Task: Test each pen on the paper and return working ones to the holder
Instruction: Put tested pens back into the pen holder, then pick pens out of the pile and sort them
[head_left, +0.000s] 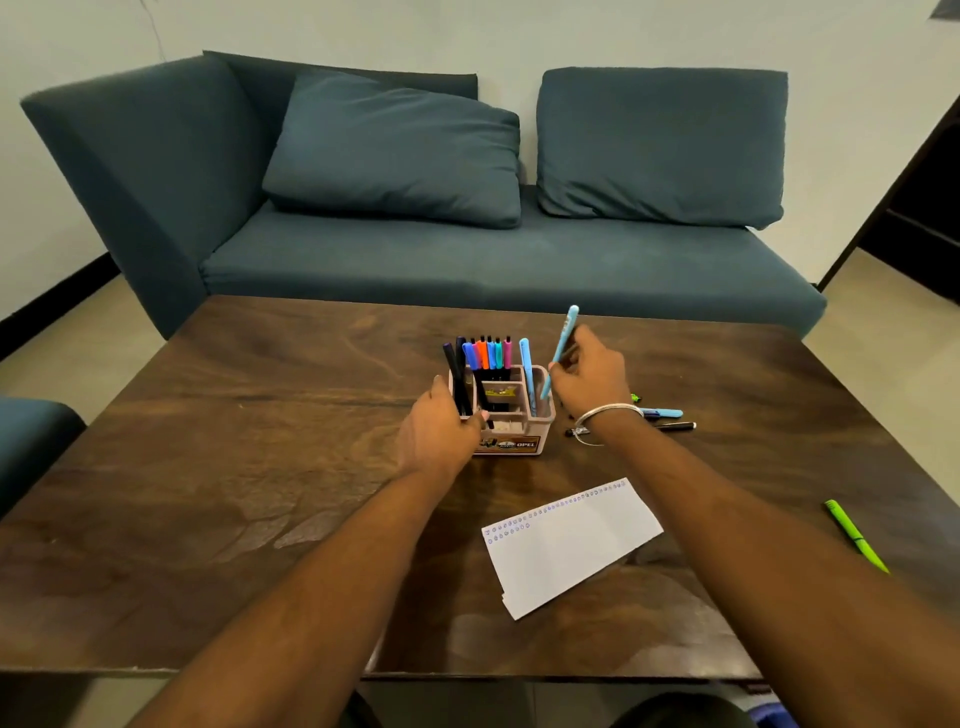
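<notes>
A beige pen holder (519, 439) stands mid-table with several coloured pens (488, 353) upright in it. My left hand (439, 431) grips the holder's left side, fingers curled round its front corner. My right hand (589, 371) pinches a light blue pen (563, 338), tilted, its lower end inside the holder's right compartment next to another light blue pen (526, 364). A white paper (571, 545) with small blue scribbles along its top edge lies nearer me.
Loose pens lie right of the holder: a light blue one (665, 413) and a black one (675, 426). A green pen (854, 535) lies near the wooden table's (260, 441) right edge. A dark teal sofa (467, 249) stands behind the table.
</notes>
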